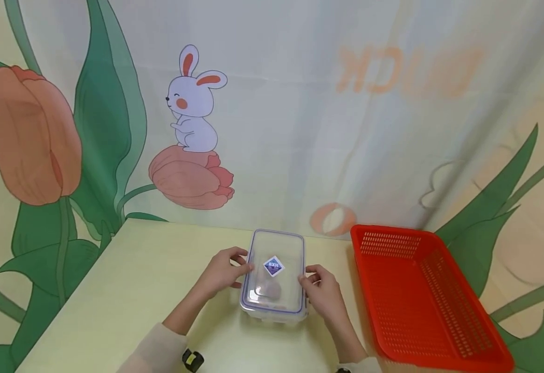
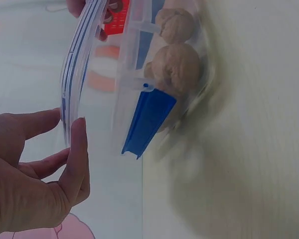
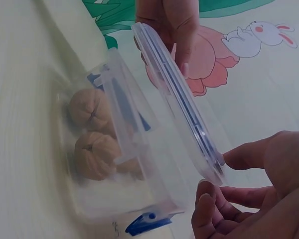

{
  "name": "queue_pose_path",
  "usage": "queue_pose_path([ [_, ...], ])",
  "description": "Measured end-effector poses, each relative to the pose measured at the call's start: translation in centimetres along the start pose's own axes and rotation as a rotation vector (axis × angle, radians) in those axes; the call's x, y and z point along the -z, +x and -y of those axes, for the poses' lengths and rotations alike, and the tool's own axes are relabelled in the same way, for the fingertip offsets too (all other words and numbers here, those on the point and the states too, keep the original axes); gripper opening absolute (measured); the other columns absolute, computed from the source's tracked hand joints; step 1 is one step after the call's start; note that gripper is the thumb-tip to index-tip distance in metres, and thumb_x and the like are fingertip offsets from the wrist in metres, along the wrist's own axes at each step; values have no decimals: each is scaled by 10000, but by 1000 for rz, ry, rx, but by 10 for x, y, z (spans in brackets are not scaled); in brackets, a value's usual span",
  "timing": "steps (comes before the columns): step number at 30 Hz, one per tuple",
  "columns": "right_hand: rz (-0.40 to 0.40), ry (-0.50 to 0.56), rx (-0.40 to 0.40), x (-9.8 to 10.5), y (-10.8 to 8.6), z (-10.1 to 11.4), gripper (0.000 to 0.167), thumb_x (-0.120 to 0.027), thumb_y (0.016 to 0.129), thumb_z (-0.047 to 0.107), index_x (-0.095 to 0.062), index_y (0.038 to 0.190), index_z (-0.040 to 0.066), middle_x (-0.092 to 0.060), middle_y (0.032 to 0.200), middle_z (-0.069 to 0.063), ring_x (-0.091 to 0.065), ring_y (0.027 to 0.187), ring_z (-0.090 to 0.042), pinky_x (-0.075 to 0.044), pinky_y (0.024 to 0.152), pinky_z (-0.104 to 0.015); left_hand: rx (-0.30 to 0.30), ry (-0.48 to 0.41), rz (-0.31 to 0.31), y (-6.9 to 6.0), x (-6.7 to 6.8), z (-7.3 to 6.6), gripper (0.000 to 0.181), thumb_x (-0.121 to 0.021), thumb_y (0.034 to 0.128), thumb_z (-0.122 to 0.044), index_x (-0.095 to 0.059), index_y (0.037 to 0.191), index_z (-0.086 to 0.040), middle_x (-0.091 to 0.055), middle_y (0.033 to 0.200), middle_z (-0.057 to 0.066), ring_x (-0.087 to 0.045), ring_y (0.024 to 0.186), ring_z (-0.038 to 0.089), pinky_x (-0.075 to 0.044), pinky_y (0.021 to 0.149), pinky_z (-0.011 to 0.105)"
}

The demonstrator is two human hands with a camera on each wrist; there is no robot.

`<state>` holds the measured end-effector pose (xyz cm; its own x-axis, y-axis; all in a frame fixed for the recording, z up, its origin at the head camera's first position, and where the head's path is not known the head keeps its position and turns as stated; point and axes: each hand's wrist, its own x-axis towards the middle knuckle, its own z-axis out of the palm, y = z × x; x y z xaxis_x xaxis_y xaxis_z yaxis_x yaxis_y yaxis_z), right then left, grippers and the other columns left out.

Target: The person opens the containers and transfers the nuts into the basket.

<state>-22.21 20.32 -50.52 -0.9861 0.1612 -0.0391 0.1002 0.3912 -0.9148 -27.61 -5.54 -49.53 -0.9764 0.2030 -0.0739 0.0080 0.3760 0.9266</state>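
Note:
A clear plastic lid point(image 1: 278, 246) with a blue seal line and a diamond label is held by both hands. My left hand point(image 1: 223, 270) pinches its left edge between thumb and fingers, while my right hand point(image 1: 322, 292) grips the right edge. Both wrist views show a gap between the lid and the clear food box point(image 3: 164, 189) standing below it on the table. Inside the box lie round, creased brown lumps point(image 2: 175, 67), their exact kind unclear. The box's blue side clips point(image 2: 148, 122) are unfastened.
To the right of the box stands a red plastic basket point(image 1: 412, 305) with slotted walls. The pale yellow table point(image 1: 127, 290) meets a printed curtain point(image 1: 276, 129) at the back. Dark wrist bands point(image 1: 192, 359) sit by the sleeves.

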Motion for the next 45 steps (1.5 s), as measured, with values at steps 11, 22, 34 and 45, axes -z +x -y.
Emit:
queue_pose_path([
  [11, 14, 10, 100, -11, 5, 21, 400, -747, 980, 141, -648, 1332, -20, -622, 930, -94, -619, 725, -209, -558, 604, -280, -5, 2, -59, -1, 24, -8, 477, -771, 976, -110, -616, 1411, 11, -643, 1137, 164, -673, 971, 293, -661, 665, 401],
  [22, 91, -77, 234, -29, 8, 47, 589, -769, 960, 153, -566, 1477, -46, -647, 1021, -89, -668, 837, -192, -603, 685, -313, -23, 84, -141, -3, 61, -18, 544, -730, 1015, -162, -549, 1516, -55, -631, 1241, 216, -670, 1130, 398, -662, 748, 398],
  [34, 224, -45, 243, -65, 1, 75, 685, -741, 996, 248, -470, 1572, -5, -665, 1164, -110, -696, 1004, -251, -613, 804, -353, -67, 189, -308, -15, 102, -16, 624, -429, 1130, -492, -551, 1510, -12, -597, 1378, 249, -687, 1135, 423, -647, 826, 460],
  [45, 274, 135, 157, -100, -2, 83, 612, -672, 1056, 246, -466, 1573, -10, -654, 1357, -181, -706, 1122, -306, -616, 937, -409, -34, 168, -342, -24, 130, -13, 748, -322, 1120, -594, -548, 1514, 1, -623, 1416, 275, -631, 1290, 443, -594, 954, 562],
])
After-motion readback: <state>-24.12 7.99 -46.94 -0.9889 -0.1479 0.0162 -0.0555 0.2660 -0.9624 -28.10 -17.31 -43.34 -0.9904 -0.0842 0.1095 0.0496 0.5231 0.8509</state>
